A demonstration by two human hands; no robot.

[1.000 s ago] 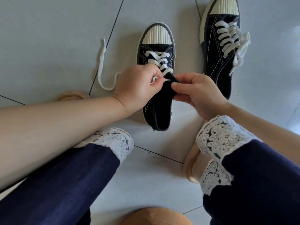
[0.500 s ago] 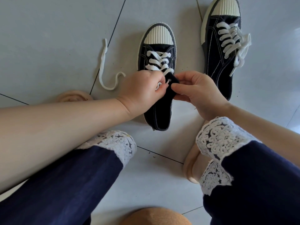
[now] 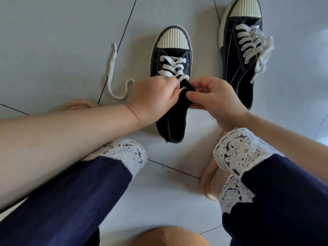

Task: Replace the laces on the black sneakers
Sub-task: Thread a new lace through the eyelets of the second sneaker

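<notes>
I've got the near sneaker (image 3: pixel 170 121) at frame ctr, toe pointing up, flat on the tiled floor (image 3: pixel 53 41). L hand (image 3: pixel 154 98) is curled, fingertips pinching the white lace (image 3: pixel 170 68) at an upper eyelet. R hand (image 3: pixel 218 100) pinches the black upper's edge just opposite, thumb & forefinger together. The lace crisscrosses the lower eyelets, and its loose end (image 3: pixel 111 68) trails on the floor at left. The 2nd sneaker (image 3: pixel 234 50) sits upper right, fully laced w/ a bow, apart from the first.

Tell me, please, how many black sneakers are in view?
2. The near sneaker lies at centre, beneath the left hand and right hand; the far sneaker sits upper right, laced.
</notes>
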